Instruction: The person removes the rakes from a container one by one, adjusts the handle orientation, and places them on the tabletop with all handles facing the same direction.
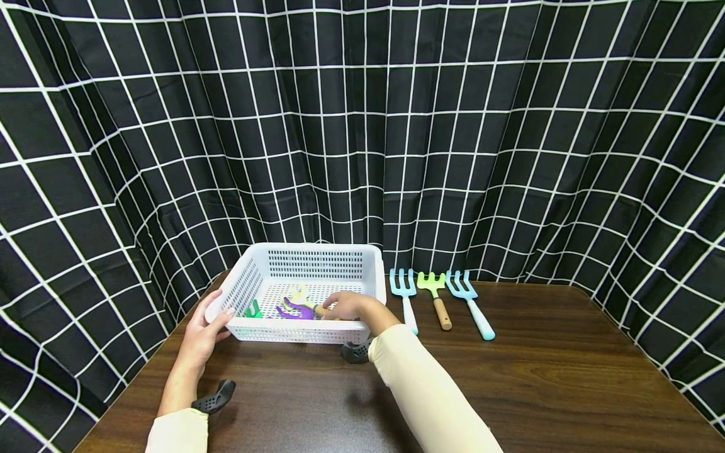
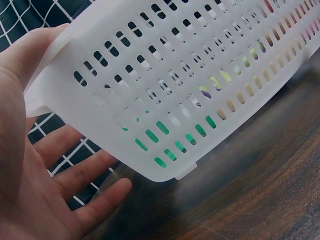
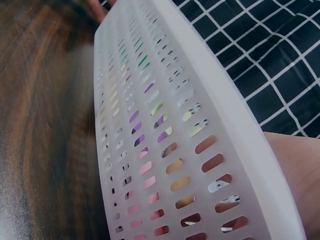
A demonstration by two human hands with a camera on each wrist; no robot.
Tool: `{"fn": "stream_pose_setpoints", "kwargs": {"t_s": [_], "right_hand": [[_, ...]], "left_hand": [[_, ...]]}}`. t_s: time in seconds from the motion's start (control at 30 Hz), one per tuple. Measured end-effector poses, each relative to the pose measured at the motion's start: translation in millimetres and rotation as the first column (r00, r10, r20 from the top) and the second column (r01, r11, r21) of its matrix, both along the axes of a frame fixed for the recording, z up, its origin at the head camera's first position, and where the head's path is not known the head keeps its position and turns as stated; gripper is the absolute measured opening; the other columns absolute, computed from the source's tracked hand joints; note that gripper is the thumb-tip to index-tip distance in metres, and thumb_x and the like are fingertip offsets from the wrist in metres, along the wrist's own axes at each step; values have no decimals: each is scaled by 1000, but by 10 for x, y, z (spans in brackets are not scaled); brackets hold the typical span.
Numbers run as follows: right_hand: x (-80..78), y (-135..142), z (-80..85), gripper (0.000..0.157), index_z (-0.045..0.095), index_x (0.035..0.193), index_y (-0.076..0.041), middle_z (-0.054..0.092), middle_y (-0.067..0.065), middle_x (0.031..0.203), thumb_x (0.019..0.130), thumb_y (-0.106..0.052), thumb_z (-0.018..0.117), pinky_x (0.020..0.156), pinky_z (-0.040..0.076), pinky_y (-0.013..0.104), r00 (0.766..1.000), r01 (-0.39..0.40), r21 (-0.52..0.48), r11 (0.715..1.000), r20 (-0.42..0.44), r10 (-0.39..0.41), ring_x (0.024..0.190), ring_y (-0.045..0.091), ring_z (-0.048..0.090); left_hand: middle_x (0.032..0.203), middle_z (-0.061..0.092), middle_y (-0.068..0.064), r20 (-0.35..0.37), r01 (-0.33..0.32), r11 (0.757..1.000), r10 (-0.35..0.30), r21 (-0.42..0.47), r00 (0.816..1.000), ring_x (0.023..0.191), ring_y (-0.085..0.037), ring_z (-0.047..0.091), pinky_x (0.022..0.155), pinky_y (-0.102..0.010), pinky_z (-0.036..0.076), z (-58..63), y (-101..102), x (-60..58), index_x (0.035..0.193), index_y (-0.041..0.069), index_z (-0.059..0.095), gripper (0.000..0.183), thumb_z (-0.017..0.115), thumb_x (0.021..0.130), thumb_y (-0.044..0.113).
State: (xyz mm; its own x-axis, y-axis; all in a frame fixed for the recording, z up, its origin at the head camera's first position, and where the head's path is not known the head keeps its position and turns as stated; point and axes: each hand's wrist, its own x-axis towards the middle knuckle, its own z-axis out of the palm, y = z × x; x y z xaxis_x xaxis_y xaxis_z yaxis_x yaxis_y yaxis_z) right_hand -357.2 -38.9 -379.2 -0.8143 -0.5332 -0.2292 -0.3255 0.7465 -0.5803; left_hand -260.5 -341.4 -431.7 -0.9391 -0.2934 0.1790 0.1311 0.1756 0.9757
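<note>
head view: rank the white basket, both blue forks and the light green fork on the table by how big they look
1. White basket, clearly largest
2. Left blue fork and right blue fork: too alike to rank against each other
3. Light green fork, smallest

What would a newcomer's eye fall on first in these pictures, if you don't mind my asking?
The white basket on the dark table would likely draw the eye first, the left hand at its left end and the right hand inside, at a wooden handle. Next come three forks side by side to the basket's right, a green one between two blue. Behind hangs a black curtain with white lines.
</note>
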Motion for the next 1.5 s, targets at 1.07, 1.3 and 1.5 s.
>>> {"fn": "stream_pose_setpoints", "kwargs": {"t_s": [1.07, 1.3, 1.5], "right_hand": [[-51, -45, -21, 4, 69, 86, 4, 69, 13, 71, 82, 2, 68, 51, 53, 24, 924, 270, -580, 769, -69, -376, 60, 27, 69], [-20, -25, 33, 5, 70, 86, 1, 70, 8, 79, 85, -4, 68, 55, 53, 23, 894, 268, -624, 734, -123, -431, 62, 21, 67], [0, -11, 56, 5, 72, 85, -4, 67, 1, 74, 86, -8, 69, 55, 48, 22, 841, 217, -631, 745, -266, -471, 61, 13, 62]], "left_hand": [[117, 52, 1, 3, 7, 1000, -7, -1, 1000, 90, 3, 56, 79, -31, 51, 27, 11, 17, 152, 13, 28, 62, 58, 99, 22], [116, 52, 2, -1, 7, 1000, -7, 5, 1000, 90, 2, 56, 79, -31, 51, 17, 6, 11, 152, 13, 28, 62, 59, 99, 22], [117, 53, 2, -9, 11, 1000, -10, 5, 1000, 91, 2, 56, 79, -31, 51, 1, 1, 13, 152, 12, 28, 63, 59, 98, 23]]}}
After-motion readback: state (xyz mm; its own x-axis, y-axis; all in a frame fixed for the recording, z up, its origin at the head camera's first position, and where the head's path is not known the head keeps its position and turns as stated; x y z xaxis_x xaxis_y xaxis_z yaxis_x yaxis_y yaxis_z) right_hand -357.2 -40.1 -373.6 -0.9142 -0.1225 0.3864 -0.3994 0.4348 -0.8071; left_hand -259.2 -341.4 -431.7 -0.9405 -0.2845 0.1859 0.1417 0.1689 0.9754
